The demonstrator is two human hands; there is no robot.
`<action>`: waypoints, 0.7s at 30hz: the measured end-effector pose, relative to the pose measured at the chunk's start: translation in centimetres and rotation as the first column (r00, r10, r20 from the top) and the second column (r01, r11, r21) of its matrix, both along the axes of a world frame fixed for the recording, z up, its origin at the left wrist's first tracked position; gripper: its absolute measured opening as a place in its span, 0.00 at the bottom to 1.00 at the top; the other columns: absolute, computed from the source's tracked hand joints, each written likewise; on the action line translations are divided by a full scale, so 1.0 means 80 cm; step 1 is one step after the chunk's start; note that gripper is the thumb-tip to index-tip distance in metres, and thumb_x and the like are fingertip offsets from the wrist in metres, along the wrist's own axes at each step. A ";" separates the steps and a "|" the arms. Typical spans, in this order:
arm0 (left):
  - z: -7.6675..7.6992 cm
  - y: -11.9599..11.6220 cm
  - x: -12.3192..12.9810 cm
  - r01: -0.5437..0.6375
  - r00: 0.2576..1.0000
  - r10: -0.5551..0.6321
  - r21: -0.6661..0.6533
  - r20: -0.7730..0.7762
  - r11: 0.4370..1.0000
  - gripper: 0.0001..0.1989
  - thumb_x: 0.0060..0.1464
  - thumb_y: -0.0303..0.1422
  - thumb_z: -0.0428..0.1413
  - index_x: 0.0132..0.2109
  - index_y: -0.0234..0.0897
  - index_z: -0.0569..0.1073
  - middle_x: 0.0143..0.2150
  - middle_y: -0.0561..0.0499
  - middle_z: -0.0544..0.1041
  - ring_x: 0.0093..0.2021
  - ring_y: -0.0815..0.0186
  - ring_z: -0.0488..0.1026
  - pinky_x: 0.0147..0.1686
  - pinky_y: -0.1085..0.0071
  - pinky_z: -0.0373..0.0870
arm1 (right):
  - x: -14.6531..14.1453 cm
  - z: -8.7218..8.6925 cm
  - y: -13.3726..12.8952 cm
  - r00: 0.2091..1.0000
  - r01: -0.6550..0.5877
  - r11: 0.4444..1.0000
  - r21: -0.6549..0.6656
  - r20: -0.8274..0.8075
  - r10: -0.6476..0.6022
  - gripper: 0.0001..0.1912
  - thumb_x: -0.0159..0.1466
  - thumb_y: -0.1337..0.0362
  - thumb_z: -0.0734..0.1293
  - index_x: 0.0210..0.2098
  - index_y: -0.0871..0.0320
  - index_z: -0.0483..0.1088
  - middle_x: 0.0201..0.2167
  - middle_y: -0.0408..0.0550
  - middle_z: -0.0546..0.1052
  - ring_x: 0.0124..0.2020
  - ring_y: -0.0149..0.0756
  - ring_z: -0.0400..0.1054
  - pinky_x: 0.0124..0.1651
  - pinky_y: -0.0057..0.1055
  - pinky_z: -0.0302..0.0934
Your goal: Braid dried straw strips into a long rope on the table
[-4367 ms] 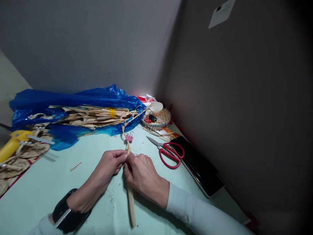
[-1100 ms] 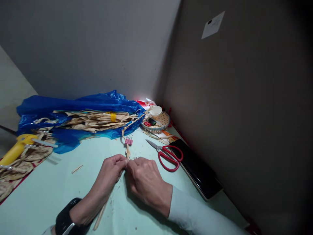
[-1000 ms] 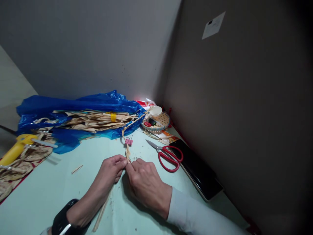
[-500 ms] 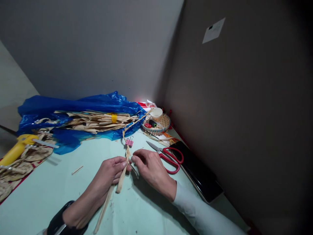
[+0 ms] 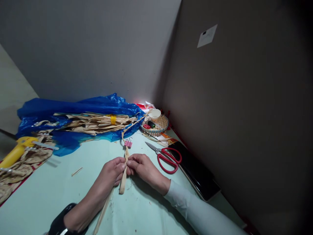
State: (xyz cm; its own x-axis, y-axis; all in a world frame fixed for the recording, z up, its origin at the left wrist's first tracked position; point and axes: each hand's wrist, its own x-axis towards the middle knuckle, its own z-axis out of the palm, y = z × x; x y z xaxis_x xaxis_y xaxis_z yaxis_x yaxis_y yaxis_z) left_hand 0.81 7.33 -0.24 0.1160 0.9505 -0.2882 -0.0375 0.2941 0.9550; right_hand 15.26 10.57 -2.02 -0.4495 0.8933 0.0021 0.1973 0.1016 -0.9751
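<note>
A braided strand of pale dried strips [image 5: 126,152] runs down from a pink binder clip [image 5: 128,143]. My left hand [image 5: 113,171] is closed on the strips just below the braid, with one long strip [image 5: 105,209] trailing under it toward the front edge. My right hand [image 5: 139,166] pinches the strips at the same spot, its fingertips meeting those of my left hand. Between the two hands a wide flat strip end [image 5: 123,184] hangs down. The exact hold of the fingertips is partly hidden.
Red-handled scissors [image 5: 168,160] lie right of my hands beside a black phone [image 5: 198,173]. Behind are a blue bag [image 5: 66,106] with a strip bundle [image 5: 97,123] and a woven basket [image 5: 156,130] holding a white cup [image 5: 155,114]. A yellow glue gun [image 5: 17,151] is at left.
My right hand has moved left, and its fingers have closed on the strips beside my left hand. The thin strip end that stuck out to the right no longer shows.
</note>
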 end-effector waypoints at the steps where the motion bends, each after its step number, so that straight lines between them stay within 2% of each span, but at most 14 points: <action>1: -0.001 -0.001 0.000 -0.004 1.000 0.005 0.009 -0.024 1.000 0.17 0.43 0.44 0.60 0.32 0.36 0.66 0.22 0.57 0.70 0.16 0.79 0.49 0.16 0.79 0.42 | -0.001 -0.002 0.000 1.000 0.012 1.000 -0.007 -0.004 -0.012 0.14 0.64 0.65 0.62 0.23 0.60 0.69 0.20 0.42 0.71 0.23 0.27 0.62 0.33 0.24 0.55; 7: -0.004 -0.006 0.003 -0.021 0.978 0.046 0.124 -0.203 0.992 0.12 0.46 0.41 0.58 0.32 0.38 0.68 0.13 0.64 0.61 0.14 0.75 0.50 0.16 0.77 0.44 | -0.005 0.000 -0.003 0.995 0.094 0.994 -0.047 -0.013 -0.095 0.10 0.61 0.65 0.64 0.24 0.61 0.70 0.18 0.42 0.70 0.22 0.28 0.62 0.28 0.24 0.55; 12: -0.001 -0.008 0.003 -0.017 0.940 0.074 0.171 -0.334 0.985 0.12 0.50 0.43 0.55 0.35 0.39 0.68 0.10 0.64 0.62 0.12 0.72 0.53 0.17 0.75 0.48 | -0.004 0.002 -0.006 0.992 0.119 0.991 -0.054 -0.023 -0.120 0.09 0.60 0.65 0.64 0.24 0.61 0.71 0.18 0.42 0.71 0.22 0.28 0.64 0.27 0.24 0.55; 16: 0.005 -0.009 -0.003 0.084 0.852 0.032 0.197 -0.522 0.977 0.14 0.55 0.45 0.49 0.32 0.40 0.70 0.14 0.61 0.66 0.14 0.69 0.58 0.20 0.72 0.53 | -0.002 0.005 -0.006 0.992 0.123 0.989 -0.081 -0.031 -0.126 0.09 0.59 0.65 0.64 0.24 0.61 0.70 0.17 0.43 0.72 0.21 0.30 0.65 0.27 0.24 0.56; 18: 0.009 -0.009 -0.007 0.122 0.799 0.034 0.217 -0.600 0.969 0.15 0.55 0.44 0.49 0.29 0.39 0.72 0.19 0.56 0.72 0.20 0.67 0.65 0.25 0.71 0.58 | -0.001 0.006 -0.007 0.989 0.140 0.986 -0.088 -0.032 -0.143 0.08 0.58 0.65 0.65 0.25 0.61 0.70 0.18 0.44 0.72 0.22 0.30 0.65 0.26 0.24 0.56; 21: 0.014 -0.008 -0.010 0.097 0.758 0.080 0.234 -0.648 0.967 0.15 0.54 0.43 0.50 0.28 0.39 0.73 0.26 0.53 0.76 0.31 0.62 0.71 0.33 0.70 0.61 | -0.002 0.005 -0.008 0.985 0.163 0.983 -0.088 -0.041 -0.167 0.06 0.58 0.65 0.65 0.26 0.60 0.69 0.19 0.45 0.74 0.22 0.30 0.65 0.25 0.24 0.54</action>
